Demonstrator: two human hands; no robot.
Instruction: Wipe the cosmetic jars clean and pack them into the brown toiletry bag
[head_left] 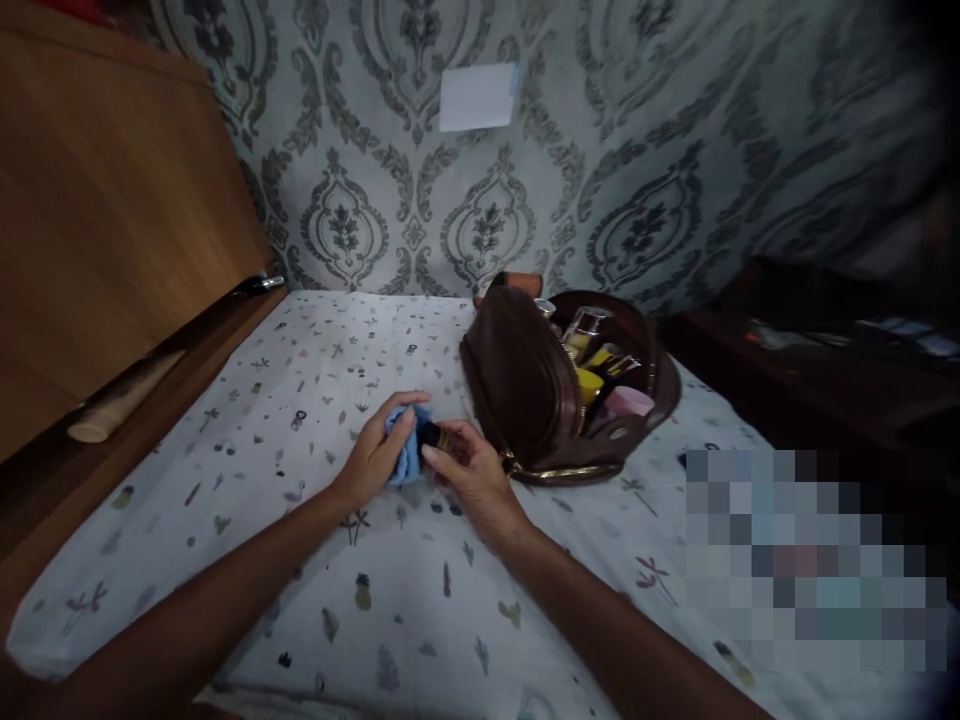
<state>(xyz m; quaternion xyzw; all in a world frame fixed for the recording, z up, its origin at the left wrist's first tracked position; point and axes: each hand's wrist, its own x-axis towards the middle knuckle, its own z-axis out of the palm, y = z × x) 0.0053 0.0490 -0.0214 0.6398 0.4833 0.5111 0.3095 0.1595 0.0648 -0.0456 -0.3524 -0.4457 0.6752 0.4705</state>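
My left hand (370, 455) is closed round a crumpled light-blue cloth (406, 464). Between the thumb and fingers of my right hand (480, 482) is a small dark bottle (433, 436), its black end against the cloth. Fingers and cloth hide much of the bottle, so its full shape does not show. Just beyond my right hand sits an unzipped brown leather bag (510, 375). Inside it stand a clear glass bottle (587, 325), a yellow container (589, 385), a pink container (628, 402) and other small items.
A white patterned sheet (397, 600) covers the surface beneath my hands. Along the left rises a wooden panel (112, 220), with a rolled tan object (124, 400) at its foot. Patterned wallpaper (345, 220) closes off the back. Dark furniture (825, 370) and a blurred-out patch are on the right.
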